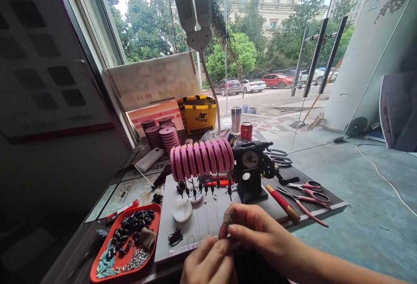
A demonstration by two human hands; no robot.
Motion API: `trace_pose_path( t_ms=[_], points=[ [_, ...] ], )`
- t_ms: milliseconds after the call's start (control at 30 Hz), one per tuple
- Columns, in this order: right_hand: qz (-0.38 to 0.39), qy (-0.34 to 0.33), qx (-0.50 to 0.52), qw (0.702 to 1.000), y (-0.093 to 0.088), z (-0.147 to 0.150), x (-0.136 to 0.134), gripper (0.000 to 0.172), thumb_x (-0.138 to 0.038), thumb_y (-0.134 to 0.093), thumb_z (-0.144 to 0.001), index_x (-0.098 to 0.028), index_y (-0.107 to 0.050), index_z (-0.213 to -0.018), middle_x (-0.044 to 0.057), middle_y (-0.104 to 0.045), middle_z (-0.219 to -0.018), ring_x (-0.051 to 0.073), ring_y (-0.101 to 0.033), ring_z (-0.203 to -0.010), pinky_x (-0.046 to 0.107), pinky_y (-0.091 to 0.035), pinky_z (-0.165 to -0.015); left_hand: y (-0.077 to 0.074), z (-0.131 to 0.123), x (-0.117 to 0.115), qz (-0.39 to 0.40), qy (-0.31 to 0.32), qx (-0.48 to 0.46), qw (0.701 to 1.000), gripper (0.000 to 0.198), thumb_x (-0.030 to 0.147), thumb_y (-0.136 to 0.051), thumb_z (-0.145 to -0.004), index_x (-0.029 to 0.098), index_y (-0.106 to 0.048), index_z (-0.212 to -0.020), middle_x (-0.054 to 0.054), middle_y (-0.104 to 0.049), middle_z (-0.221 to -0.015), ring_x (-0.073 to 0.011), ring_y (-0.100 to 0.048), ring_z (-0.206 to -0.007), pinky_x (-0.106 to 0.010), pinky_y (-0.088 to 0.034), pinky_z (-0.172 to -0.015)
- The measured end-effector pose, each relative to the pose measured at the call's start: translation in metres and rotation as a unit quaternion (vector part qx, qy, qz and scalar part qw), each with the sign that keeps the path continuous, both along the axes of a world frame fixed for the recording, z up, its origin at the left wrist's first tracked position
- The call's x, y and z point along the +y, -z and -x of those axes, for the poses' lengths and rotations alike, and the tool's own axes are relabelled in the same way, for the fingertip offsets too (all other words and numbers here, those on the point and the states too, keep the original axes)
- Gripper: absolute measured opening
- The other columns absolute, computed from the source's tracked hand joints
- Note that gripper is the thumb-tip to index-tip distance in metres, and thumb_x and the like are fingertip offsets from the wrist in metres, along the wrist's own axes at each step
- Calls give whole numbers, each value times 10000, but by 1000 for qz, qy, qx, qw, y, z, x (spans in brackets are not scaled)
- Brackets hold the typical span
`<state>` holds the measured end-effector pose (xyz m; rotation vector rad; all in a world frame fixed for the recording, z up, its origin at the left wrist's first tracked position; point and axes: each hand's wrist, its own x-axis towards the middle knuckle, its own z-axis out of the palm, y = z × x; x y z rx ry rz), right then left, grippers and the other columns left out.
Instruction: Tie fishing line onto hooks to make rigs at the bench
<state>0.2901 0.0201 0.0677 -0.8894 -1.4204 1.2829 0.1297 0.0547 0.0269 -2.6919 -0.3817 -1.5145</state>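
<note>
Pinching together at the near edge of the white board [169,232], the left hand [208,262] and right hand [257,232] close their fingertips on something too small to identify, thin lines running up to the pink spools [202,158]. Near the table's left corner sits a red tray [127,245] of beads.

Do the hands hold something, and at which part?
The right hand and left hand pinch something very small between the fingertips; it cannot be told what it is or where it is gripped.
</note>
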Motion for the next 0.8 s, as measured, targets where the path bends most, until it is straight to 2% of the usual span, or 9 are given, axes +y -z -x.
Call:
trace_pose_path(
  t_ms=[33,67,133,200,233,267,367,567,800],
  points=[
    [-75,21,-73,994,2,-2,-2,218,-365,-570,-843,-148,-561,-866,7,-560,-746,113,-494,-641,223,-402,-595,-5,0,1,161,20,-20,987,246,-31,-516,-660,162,-666,-632,-55,-707,-633,-144,-550,-522,-245,-405,-490],
    [-177,43,-163,970,5,-3,-5,158,-308,-527,-880,-155,-565,-881,12,-569,-754,116,-493,-633,224,-399,-576,-10,0,2,358,35,-37,932,214,6,-539,-640,172,-653,-568,-40,-683,-597,-136,-538,-509,-243,-385,-480],
    [-395,74,-329,855,11,-6,-9,228,-215,-400,-950,-144,-588,-841,22,-579,-702,119,-466,-567,235,-379,-527,-19,0,2,690,64,-63,718,140,71,-575,-580,167,-640,-501,-5,-617,-516,-115,-497,-468,-240,-353,-471],
    [-536,104,-407,732,16,-5,-10,433,-147,-249,-988,-113,-609,-749,15,-543,-582,118,-406,-486,248,-356,-492,-24,0,1,841,106,-114,518,91,91,-585,-524,150,-643,-484,14,-575,-468,-110,-491,-462,-245,-358,-495],
    [-567,124,-420,698,18,-4,-10,501,-123,-198,-992,-103,-614,-712,3,-506,-523,117,-371,-455,250,-344,-474,-24,-1,0,868,127,-142,458,81,89,-592,-505,142,-650,-487,12,-582,-471,-116,-513,-482,-252,-376,-522],
    [-584,142,-420,680,20,-3,-9,540,-112,-177,-993,-98,-612,-672,-5,-479,-490,114,-349,-440,248,-334,-460,-24,-1,0,880,142,-165,422,74,85,-603,-497,136,-656,-488,5,-602,-487,-122,-538,-511,-256,-392,-551],
    [-604,153,-418,661,25,2,-7,604,-90,-141,-993,-125,-580,-579,-8,-477,-485,104,-352,-444,241,-321,-445,-21,-2,-2,887,164,-184,391,71,68,-625,-501,122,-670,-492,-7,-642,-540,-107,-545,-536,-240,-399,-567],
    [-609,132,-415,664,26,4,-9,612,-78,-117,-997,-107,-594,-614,-6,-562,-572,94,-366,-457,247,-370,-492,-17,-1,1,887,193,-176,381,57,75,-656,-511,124,-676,-488,12,-604,-491,-84,-497,-475,-205,-362,-492],
    [-613,160,-415,653,24,6,-8,627,-103,-112,-995,-116,-597,-598,1,-498,-466,114,-357,-419,244,-338,-421,-13,-2,-1,889,198,-170,377,41,99,-662,-497,128,-673,-469,44,-502,-403,-61,-404,-406,-186,-296,-433]
  ],
)
